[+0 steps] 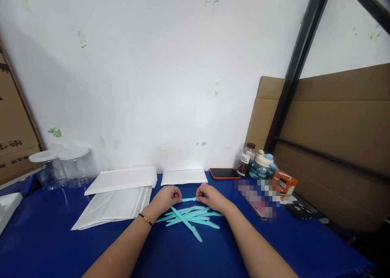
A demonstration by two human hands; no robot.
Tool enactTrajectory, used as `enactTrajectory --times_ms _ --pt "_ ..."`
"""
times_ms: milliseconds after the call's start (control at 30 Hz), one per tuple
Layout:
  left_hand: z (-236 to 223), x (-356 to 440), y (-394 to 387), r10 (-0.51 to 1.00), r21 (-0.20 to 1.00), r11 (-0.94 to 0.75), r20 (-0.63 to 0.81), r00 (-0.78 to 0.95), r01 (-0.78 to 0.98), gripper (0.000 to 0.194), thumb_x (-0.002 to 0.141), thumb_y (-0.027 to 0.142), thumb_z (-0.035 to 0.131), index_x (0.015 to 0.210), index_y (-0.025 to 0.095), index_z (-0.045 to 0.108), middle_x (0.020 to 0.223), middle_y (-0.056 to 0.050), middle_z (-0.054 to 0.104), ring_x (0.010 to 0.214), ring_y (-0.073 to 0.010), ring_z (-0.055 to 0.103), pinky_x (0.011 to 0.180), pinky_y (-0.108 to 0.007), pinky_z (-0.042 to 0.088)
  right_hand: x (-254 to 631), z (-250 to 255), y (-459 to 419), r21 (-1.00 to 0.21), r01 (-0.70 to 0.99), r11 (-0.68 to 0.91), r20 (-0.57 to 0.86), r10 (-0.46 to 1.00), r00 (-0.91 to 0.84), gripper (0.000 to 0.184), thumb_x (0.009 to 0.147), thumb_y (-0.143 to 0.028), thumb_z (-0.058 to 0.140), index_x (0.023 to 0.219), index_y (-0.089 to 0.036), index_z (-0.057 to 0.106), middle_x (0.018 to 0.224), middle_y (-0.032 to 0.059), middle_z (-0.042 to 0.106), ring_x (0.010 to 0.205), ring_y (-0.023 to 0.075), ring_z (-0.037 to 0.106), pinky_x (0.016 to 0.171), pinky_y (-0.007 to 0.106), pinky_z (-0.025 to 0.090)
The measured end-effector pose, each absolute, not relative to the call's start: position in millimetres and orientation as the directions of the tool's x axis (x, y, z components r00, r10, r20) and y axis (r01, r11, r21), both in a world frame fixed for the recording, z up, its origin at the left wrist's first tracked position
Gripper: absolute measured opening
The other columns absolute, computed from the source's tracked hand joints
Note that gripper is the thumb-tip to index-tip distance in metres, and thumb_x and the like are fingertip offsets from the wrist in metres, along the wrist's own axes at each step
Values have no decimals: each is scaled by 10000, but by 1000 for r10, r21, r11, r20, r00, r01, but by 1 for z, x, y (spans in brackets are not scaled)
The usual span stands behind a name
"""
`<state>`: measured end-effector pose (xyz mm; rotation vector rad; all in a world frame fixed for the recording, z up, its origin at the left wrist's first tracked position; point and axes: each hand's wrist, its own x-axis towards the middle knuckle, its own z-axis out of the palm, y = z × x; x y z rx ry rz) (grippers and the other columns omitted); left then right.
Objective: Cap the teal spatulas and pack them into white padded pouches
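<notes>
Stick of slim turquoise plastic [189,199], held level
Left hand [167,197] pinches its left end, right hand [211,197] its right, just beyond similar sticks [191,218] loosely piled on the blue surface [183,259]

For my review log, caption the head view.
Left hand and right hand hold one turquoise stick near a pile of others.

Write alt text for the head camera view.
The left hand and right hand hold a turquoise stick between them, by a pile of similar sticks on a blue table. White packets and a phone lie nearby.
</notes>
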<state>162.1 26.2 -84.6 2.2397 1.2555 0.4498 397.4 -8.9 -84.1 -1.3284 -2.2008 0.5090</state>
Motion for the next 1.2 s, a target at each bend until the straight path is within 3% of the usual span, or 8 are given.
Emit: enactTrajectory --times_ms 133,333,467,567,833,1033,1200 --pt "-87 155 34 866 569 -432 45 498 699 199 693 331 545 766 177 648 692 -2 624 638 -124 539 569 -213 364 407 -86 -4 -544 720 430 239 903 -358 48 782 -206 588 789 -170 619 829 23 549 710 123 525 659 230 416" --pt "-79 144 31 873 536 -478 203 443 696 268 754 405 496 827 195 647 801 -24 609 723 -143 537 638 -232 388 411 -76 -10 -571 700 429 316 902 -296 113 753 -244 626 851 -187 632 875 22 539 710 122 512 658 239 416" --pt "-70 145 17 838 604 -481 102 537 636 309 746 447 502 808 181 647 770 -15 605 684 -131 531 604 -215 393 402 -68 -21 -624 620 476 180 859 -479 107 732 -273 644 804 -195 659 829 10 553 685 115 518 612 219 413" --pt "-67 149 8 789 598 -504 26 614 622 291 677 447 582 775 187 670 778 -5 612 688 -128 531 587 -205 383 399 -70 -24 -621 636 458 103 852 -513 109 701 -241 660 798 -191 663 822 7 561 661 105 514 573 202 403" --pt "-65 160 3 811 449 -534 32 584 716 178 706 323 539 732 204 668 700 14 642 629 -110 536 547 -211 322 395 -77 -22 -541 716 440 167 891 -422 75 728 -196 624 799 -181 639 826 13 570 668 106 518 590 200 397" --pt "-64 165 2 828 441 -497 -16 560 747 173 675 352 583 727 204 655 688 11 656 613 -119 549 533 -216 314 397 -78 -20 -519 726 451 170 887 -430 55 766 -189 581 800 -181 624 833 21 569 695 116 524 616 208 402" --pt "-66 159 5 845 414 -497 32 534 762 160 705 340 552 728 211 644 720 -5 650 672 -152 564 600 -244 361 416 -79 -15 -509 765 394 184 918 -350 59 748 -139 583 789 -174 608 835 25 562 707 129 536 637 224 414"
